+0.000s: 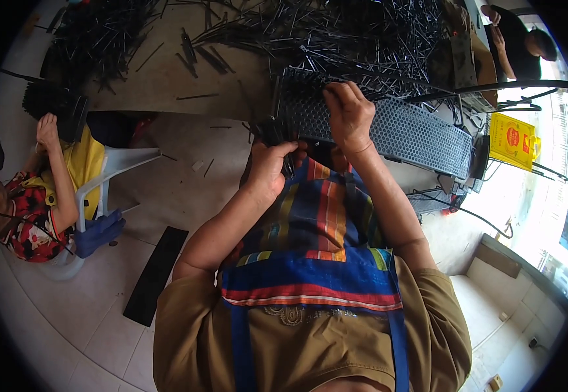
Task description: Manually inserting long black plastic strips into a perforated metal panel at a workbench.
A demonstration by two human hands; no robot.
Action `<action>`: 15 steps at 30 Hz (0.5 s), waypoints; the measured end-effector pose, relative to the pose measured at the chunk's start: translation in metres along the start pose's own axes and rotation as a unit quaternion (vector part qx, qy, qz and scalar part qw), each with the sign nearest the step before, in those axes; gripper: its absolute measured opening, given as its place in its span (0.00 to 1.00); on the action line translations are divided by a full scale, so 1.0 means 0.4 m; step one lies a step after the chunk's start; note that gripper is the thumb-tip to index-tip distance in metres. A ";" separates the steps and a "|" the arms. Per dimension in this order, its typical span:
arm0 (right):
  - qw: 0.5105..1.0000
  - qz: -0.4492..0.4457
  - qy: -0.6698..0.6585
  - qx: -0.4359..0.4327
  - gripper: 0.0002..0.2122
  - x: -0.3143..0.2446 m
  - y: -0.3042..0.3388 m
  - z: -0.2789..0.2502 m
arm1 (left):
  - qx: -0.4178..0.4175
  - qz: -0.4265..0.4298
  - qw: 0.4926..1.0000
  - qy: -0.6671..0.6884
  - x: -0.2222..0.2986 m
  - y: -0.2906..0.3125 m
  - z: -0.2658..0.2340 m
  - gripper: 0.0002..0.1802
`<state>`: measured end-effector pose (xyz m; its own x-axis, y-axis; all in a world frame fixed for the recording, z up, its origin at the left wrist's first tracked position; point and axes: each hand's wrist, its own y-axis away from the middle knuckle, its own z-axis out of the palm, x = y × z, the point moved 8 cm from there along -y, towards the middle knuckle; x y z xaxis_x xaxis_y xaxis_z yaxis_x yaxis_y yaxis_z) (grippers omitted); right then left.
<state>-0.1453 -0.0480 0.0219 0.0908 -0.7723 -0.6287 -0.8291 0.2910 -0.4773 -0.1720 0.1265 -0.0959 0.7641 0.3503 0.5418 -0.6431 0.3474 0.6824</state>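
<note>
Left hand [272, 163]: grasping a bundle of thin black strips [273, 132] at the near edge of the tabletop [239, 93].
Right hand [352, 116]: fingers bent, tips drawn together above the grey perforated panel [421, 134]; whether they pinch anything, cannot tell.
Far left: co-worker [32, 225] seated on a white chair [111, 164].
Floor [101, 307]: pale tile; flat black board [156, 277] lying near the chair, small scraps beyond.
Tabletop finish: brown; one dark heap [97, 46] at left, loose pieces between, larger heap [369, 32] at right.
Panel position: before the larger heap, extending rightward.
Right side: yellow bag [514, 140], second person [519, 49] in black, bright daylight.
</note>
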 end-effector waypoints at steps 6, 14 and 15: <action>0.994 -0.043 0.091 -0.047 0.05 -0.015 -0.003 0.032 | 0.001 -0.002 1.000 0.002 -0.003 0.000 0.000 0.08; 0.974 -0.087 0.179 -0.105 0.11 -0.016 0.023 0.058 | -0.005 0.006 1.000 0.003 0.006 0.003 0.005 0.08; 0.980 -0.069 0.165 -0.084 0.12 -0.011 0.023 0.051 | -0.005 0.007 1.000 0.003 0.005 0.003 0.003 0.08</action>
<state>-0.1421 -0.0305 0.0078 0.0474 -0.9465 -0.3193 -0.9035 0.0957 -0.4178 -0.1713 0.1264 -0.0933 0.7552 0.3609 0.5472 -0.6536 0.3517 0.6702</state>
